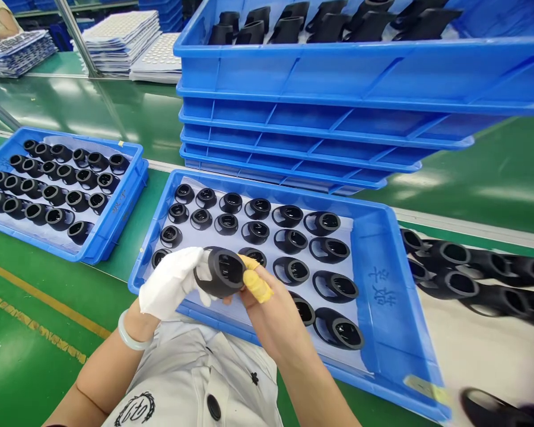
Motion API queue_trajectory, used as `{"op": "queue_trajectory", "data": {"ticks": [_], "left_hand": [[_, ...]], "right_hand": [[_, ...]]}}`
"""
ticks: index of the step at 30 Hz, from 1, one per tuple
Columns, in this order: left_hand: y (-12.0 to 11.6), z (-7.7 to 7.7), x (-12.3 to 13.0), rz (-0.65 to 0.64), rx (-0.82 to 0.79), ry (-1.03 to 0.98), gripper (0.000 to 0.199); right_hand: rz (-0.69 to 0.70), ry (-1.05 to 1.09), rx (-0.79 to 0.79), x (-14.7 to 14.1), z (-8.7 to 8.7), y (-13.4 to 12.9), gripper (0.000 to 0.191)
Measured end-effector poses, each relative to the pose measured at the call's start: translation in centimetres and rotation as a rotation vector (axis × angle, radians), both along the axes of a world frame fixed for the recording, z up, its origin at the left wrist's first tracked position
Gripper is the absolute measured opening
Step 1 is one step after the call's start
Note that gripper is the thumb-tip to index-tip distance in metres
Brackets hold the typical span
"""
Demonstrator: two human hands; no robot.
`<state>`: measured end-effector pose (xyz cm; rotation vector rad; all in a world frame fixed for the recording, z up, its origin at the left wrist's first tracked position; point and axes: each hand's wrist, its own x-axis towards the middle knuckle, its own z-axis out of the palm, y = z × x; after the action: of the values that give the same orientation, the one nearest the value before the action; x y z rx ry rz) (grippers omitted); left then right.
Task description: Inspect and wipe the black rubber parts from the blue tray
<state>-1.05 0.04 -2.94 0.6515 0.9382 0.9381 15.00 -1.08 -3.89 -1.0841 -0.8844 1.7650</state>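
Green workbench (93,112) stretches out ahead of you, with a stack of blue crates (320,118) beyond the blue plastic tray (378,284) at your lap. The black moulded housing (220,273) is up off the tray, above its near-left corner, clasped between both hands. Your left hand (169,284), in a white cotton glove, cups its outer side with the fingers closed around it; your right hand (267,314), bare but for yellow finger cots (256,287), pinches the far edge. That is a sound hold: the glove steadies the body while the cotted fingertips are free to feel along the rim. Keep the opening facing you and turn the part slowly. Other housings (291,240) sit in rows close under your hands, so keep your wrists high.
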Motion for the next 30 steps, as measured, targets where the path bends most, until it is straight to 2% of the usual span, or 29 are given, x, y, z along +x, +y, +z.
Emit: {"op": "queue_trajectory", "data": {"ticks": [5,8,11,15,17,22,26,30], "left_hand": [[-0.2,-0.2,0.3,0.087,-0.132,-0.113,0.036],[-0.3,-0.3,0.4,0.075,-0.084,-0.042,0.037],[-0.4,-0.2,0.3,0.063,0.032,0.062,0.038],[-0.9,0.3,-0.1,0.069,0.185,0.244,0.022],[-1.2,0.5,-0.4,0.064,0.260,0.357,0.019],[-1.4,0.5,-0.9,0.127,0.466,0.616,0.011],[-1.1,0.2,-1.2,0.168,0.557,0.658,0.015],[-0.8,0.0,-1.4,0.189,0.592,0.643,0.018]], "right_hand": [[0.116,0.292,-0.259,-0.5,0.1,0.6,0.036],[0.120,0.387,-0.347,-0.9,-0.5,0.6,0.032],[0.101,0.421,-0.341,-1.0,-1.0,0.6,0.027],[0.104,0.286,-0.200,-0.4,-1.3,0.8,0.030],[0.090,0.205,-0.112,0.2,-1.3,0.9,0.039],[0.014,-0.040,0.226,1.5,-1.8,0.9,0.048],[-0.020,-0.235,0.432,1.6,-1.8,0.6,0.048],[-0.041,-0.283,0.522,1.2,-1.3,0.3,0.041]]}}
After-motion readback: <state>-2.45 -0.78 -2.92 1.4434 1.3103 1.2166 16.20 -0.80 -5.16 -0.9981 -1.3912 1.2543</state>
